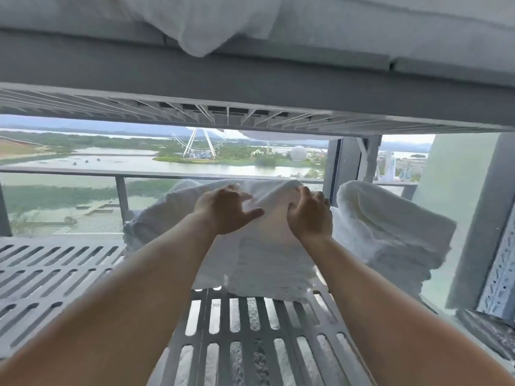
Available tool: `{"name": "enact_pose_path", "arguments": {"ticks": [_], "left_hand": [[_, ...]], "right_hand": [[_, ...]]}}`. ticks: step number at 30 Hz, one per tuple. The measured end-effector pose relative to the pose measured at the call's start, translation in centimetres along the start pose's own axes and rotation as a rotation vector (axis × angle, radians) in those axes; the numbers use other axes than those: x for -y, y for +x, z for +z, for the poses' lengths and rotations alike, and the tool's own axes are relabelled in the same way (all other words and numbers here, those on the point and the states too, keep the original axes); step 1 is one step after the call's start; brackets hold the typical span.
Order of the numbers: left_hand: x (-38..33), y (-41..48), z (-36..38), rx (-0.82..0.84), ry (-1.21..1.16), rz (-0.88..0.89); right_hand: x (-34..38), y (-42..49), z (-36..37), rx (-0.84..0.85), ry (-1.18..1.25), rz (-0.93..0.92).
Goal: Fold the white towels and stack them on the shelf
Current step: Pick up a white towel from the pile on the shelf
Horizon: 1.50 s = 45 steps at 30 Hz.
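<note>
The towel [264, 254] is white and ribbed, folded into a thick oblong pad; its near edge shows several stacked layers, and its far end bulges up into a soft hump; it lies on the grey slotted shelf [55, 274], right of the middle, with its near edge over the long slots; both hands are on its far end, the arms stretched out over its near part; the left hand [225, 207] lies spread on the left of the hump, fingers apart and only lightly bent, thumb pointing right, pressing the cloth and gripping nothing; the right hand [309, 215] sits just beside it on the right of the hump, fingers curled into the cloth and thumb dug in against the bulge, so it grips the towel; a narrow ridge of cloth rises between the two hands; a second towel [390, 227], also white and loosely rolled, lies on the shelf to the right, touching the first; an upper shelf [250, 79] runs across overhead, with a white cloth [200, 29] sagging over its edge; beyond the shelf stand a railing [167, 174], water [139, 162], a Ferris wheel [199, 143] and a pale dome [298, 153].
</note>
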<state>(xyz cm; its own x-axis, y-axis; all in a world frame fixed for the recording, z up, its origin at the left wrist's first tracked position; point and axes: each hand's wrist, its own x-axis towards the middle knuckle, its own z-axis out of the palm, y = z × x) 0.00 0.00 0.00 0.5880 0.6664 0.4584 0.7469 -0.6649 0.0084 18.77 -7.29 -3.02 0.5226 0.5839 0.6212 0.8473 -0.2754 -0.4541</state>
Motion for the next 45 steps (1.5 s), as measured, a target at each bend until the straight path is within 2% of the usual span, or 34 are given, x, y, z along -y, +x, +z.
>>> {"name": "enact_pose_path", "arguments": {"ticks": [6, 14, 18, 30, 34, 42, 45], "left_hand": [[-1.5, 0.7, 0.7, -0.013, -0.005, -0.038], [-2.5, 0.2, 1.1, -0.053, -0.029, -0.154], [-3.3, 0.0, 0.7, -0.144, -0.035, -0.236], [-3.2, -4.0, -3.7, -0.477, -0.161, -0.301], [-2.4, -6.9, -5.5, -0.539, -0.109, -0.319], [-1.3, -15.6, -6.0, -0.414, -0.178, -0.281], [-1.6, -18.1, -6.0, -0.421, -0.222, -0.271]], "right_hand": [[-1.2, 1.8, 0.8, 0.169, 0.186, 0.138], [-2.0, 1.9, 2.1, 0.025, 0.354, 0.042], [-1.8, 2.1, 1.7, 0.004, 0.435, 0.019], [1.5, -2.4, -3.3, -0.088, 0.547, -0.038], [2.3, -4.8, -5.1, -0.114, 0.492, -0.002], [3.7, -13.8, -7.5, -0.078, 0.504, 0.076], [4.1, -16.9, -8.6, -0.074, 0.484, 0.038]]}}
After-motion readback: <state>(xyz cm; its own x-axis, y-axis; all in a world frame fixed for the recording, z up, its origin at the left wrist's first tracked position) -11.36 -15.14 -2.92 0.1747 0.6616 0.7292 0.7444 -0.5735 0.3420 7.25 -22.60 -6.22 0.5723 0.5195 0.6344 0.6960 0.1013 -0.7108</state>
